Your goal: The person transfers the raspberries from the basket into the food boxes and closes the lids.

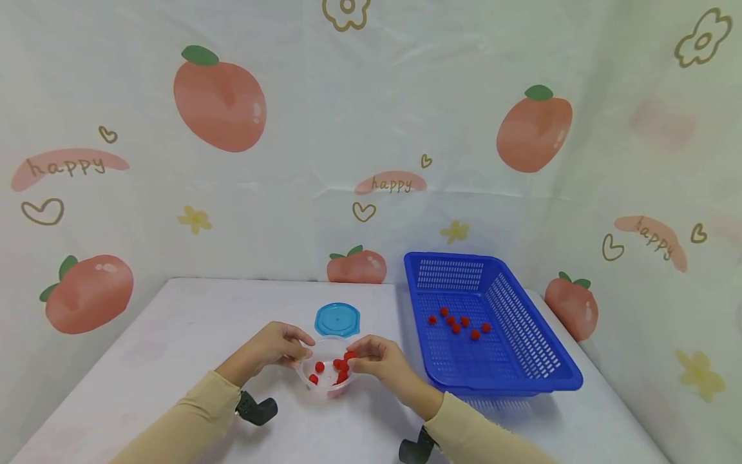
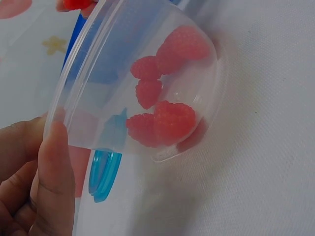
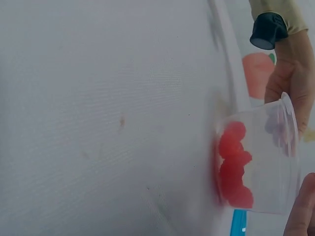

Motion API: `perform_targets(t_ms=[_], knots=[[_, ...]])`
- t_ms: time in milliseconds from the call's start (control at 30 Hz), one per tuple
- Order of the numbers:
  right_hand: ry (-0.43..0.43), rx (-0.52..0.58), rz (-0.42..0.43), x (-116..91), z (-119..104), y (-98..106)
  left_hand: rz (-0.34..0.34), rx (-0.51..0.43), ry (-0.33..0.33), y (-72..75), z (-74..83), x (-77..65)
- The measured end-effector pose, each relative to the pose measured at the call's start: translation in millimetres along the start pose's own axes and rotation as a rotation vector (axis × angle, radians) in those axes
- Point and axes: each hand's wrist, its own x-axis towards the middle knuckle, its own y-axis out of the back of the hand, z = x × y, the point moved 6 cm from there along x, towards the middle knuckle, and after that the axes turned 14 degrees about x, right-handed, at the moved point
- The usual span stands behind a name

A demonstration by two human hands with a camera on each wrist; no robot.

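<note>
A clear plastic tub [image 1: 328, 350] stands on the table with several red raspberries [image 2: 174, 123] on its bottom. My left hand [image 1: 279, 346] pinches the tub's rim at its left side, thumb and fingers over the edge. At the opposite side my right hand [image 1: 379, 362] holds one raspberry [image 2: 77, 4] between thumb and fingertips, just above the rim. In the right wrist view only a bit of that hand [image 3: 302, 209] shows, and its raspberry is out of sight. Behind the tub lies a blue lid [image 1: 337, 320].
A blue slatted plastic basket [image 1: 504, 385] stands at the right of the table, with several raspberries [image 1: 456, 328] loose on its floor. A white table [image 1: 191, 322] meets a fruit-printed curtain [image 1: 278, 193] at the back.
</note>
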Motion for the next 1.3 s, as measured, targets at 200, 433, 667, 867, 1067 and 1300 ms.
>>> perform_targets(t_ms=[200, 433, 667, 867, 1067, 1300], knots=[[0.015, -0.017, 0.006, 1.8, 2.5, -1.0, -0.006, -0.002, -0.02, 1.0, 1.0, 0.5], [0.012, -0.047, 0.015, 1.6, 2.6, -2.1, -0.001, 0.001, -0.007, 0.7, 0.5, -0.3], [0.02, -0.075, 0.023, 2.2, 2.7, -2.4, -0.003, -0.003, -0.013, 0.4, 0.7, -0.1], [0.017, -0.091, 0.031, 1.3, 0.8, -3.9, -0.006, -0.004, -0.022, 0.5, 0.3, -0.2], [0.011, -0.086, 0.032, 2.6, 2.0, -4.2, -0.003, -0.002, -0.019, 0.4, 0.1, -0.8], [-0.005, -0.089, 0.043, 3.5, 4.5, -3.2, -0.001, -0.006, -0.024, 0.0, 0.7, -1.6]])
